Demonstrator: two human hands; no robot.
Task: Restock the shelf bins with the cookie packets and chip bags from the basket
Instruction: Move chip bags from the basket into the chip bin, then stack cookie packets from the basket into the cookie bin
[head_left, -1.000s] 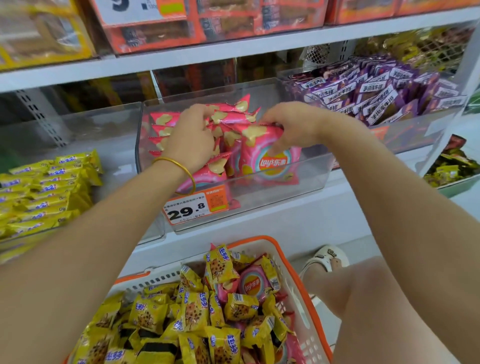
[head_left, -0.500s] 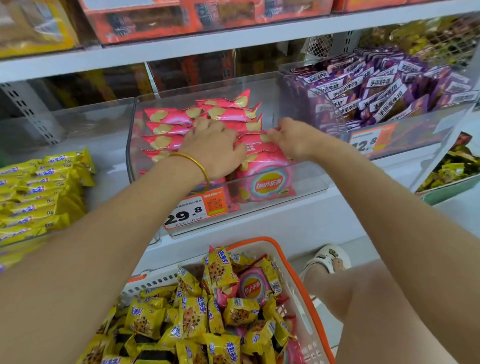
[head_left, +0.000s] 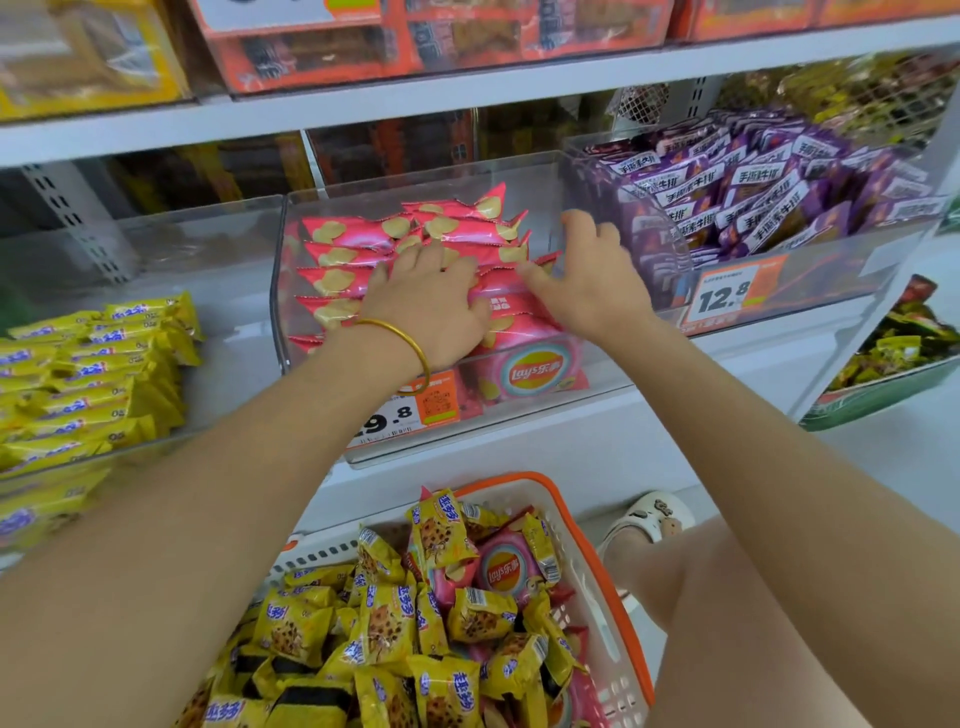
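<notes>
A white shelf (head_left: 597, 447) runs across at hand height, carrying clear bins side by side. The middle bin (head_left: 426, 174), directly under both hands, holds rows of pink chip bags (head_left: 358, 234) and looks a little over half full, with bare floor just beyond the right hand. A bin left of the left hand holds yellow cookie packets (head_left: 93, 374) with open space behind them. Right of the right hand, a bin of purple packets (head_left: 753, 197) is heaped to its rim.

Below the forearms, an orange-rimmed basket (head_left: 511, 477) is piled with yellow cookie packets (head_left: 384, 629) and a few pink chip bags (head_left: 504, 571), so most of the restocking appears to remain.

The left hand (head_left: 431, 306) lies flat with fingers spread, pressing the front chip bags. The right hand (head_left: 592, 280), fingers loose and apart, touches the bags beside the bin's right wall. Neither grips anything.

The bin's front wall rises beneath the wrists, and a higher shelf hangs just above, leaving a low gap for reaching in.
</notes>
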